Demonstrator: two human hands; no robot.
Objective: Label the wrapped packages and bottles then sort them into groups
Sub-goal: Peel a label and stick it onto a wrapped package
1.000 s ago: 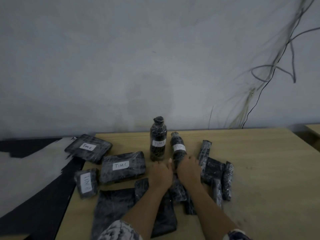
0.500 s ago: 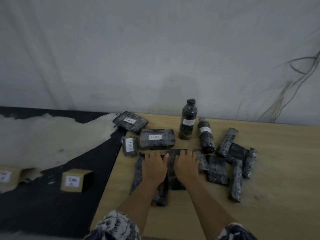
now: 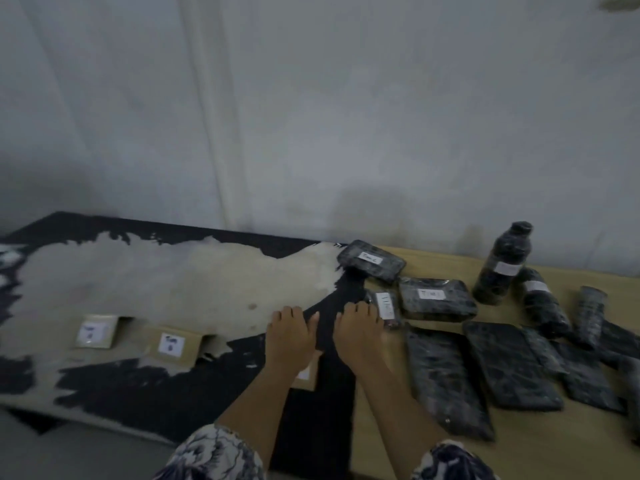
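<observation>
While the wrapped packages [image 3: 446, 379] and two labelled bottles [image 3: 502, 271] sit on the wooden table [image 3: 519, 455], the left hand [image 3: 291, 336] and right hand [image 3: 360, 330], earlier pressed on the packages, now hang empty and loose-fingered over the black surface [image 3: 311, 427] to their left.

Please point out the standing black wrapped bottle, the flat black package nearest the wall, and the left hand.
Standing black wrapped bottle [image 3: 507, 268]: head view, white label.
Flat black wrapped package nearest the wall [image 3: 370, 259]: head view, white label.
Left hand [image 3: 289, 336]: head view, back of hand.
</observation>
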